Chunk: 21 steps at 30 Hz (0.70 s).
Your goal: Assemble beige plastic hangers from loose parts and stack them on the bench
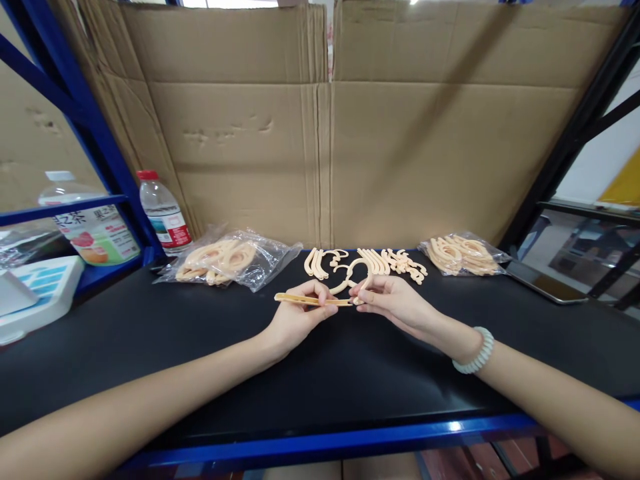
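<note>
The left hand [295, 313] pinches a flat beige plastic strip [313, 300]. The right hand [393, 300] grips a curved hook piece [350, 273] touching it, near the black shelf's [150, 333] back edge.

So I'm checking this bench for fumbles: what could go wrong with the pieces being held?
1. The left hand pinches the thin strip near one end only; it might bend or slip.
2. The right hand holds the curved piece just above the loose pieces; a nudge could scatter them.
3. The open bag nearby could spill if bumped.
</note>
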Tool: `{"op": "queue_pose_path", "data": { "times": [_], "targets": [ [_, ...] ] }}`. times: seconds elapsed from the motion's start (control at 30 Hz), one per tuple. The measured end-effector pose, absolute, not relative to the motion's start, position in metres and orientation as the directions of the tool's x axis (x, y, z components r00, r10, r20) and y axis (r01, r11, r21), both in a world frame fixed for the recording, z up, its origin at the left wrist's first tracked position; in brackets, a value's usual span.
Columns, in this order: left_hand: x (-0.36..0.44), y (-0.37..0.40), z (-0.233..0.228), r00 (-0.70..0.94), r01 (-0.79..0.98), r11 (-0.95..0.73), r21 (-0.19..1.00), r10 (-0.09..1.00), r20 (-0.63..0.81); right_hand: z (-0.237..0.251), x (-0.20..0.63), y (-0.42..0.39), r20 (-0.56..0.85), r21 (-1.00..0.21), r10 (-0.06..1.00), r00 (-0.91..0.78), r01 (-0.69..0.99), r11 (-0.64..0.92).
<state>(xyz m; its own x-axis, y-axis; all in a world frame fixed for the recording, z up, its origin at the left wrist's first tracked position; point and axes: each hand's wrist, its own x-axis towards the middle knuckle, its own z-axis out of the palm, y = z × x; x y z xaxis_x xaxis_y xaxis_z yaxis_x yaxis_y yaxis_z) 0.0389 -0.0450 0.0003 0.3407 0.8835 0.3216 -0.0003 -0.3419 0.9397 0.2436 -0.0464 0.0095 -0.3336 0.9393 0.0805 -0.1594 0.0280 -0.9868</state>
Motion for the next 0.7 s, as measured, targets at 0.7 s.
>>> {"op": "queue_pose_path", "data": {
  "times": [0.7],
  "targets": [
    [0.042,-0.058,0.004,0.378,0.248,-0.584,0.773,0.793,0.478,-0.001,0.233,-0.050,0.204,-0.979,0.938,-0.280,-0.064,0.194]
  ]
}}
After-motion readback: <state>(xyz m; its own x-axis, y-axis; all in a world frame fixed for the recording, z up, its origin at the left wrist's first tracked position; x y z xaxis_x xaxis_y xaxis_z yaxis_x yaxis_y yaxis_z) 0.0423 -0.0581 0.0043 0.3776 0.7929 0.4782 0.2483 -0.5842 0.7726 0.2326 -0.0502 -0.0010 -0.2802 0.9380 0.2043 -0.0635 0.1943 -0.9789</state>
